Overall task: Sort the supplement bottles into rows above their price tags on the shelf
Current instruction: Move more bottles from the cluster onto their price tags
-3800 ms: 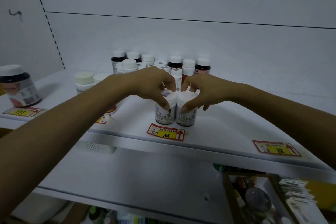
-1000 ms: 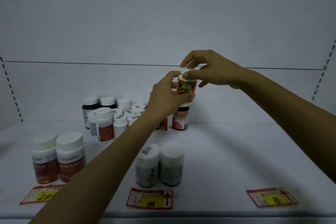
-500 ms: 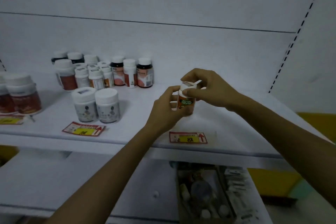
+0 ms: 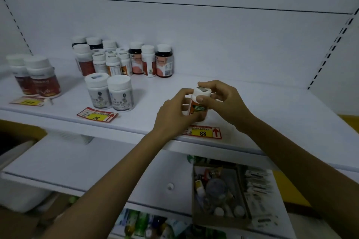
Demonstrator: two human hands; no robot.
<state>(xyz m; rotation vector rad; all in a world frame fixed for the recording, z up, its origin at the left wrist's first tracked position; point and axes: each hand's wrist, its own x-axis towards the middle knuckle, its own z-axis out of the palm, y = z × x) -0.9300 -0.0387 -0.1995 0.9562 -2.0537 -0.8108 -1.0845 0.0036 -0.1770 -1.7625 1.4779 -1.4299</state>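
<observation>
Both our hands grip one orange-labelled bottle (image 4: 198, 108) just behind the 88 price tag (image 4: 203, 132): our left hand (image 4: 174, 111) wraps its body, our right hand (image 4: 223, 101) pinches its white cap (image 4: 202, 91).

Orange-labelled bottle (image 4: 198, 109) gripped by left hand (image 4: 174, 116) and right hand (image 4: 223, 101), just above "88" price tag (image 4: 203, 132), white shelf (image 4: 272, 114).

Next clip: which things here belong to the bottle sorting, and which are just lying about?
Job: orange-label bottle, gripped by left hand and right hand; 88 price tag; 108 price tag; white bottle pair; unsorted bottle cluster.
Lying about: cardboard box of oddments on lower shelf; green bottles beneath.
</observation>
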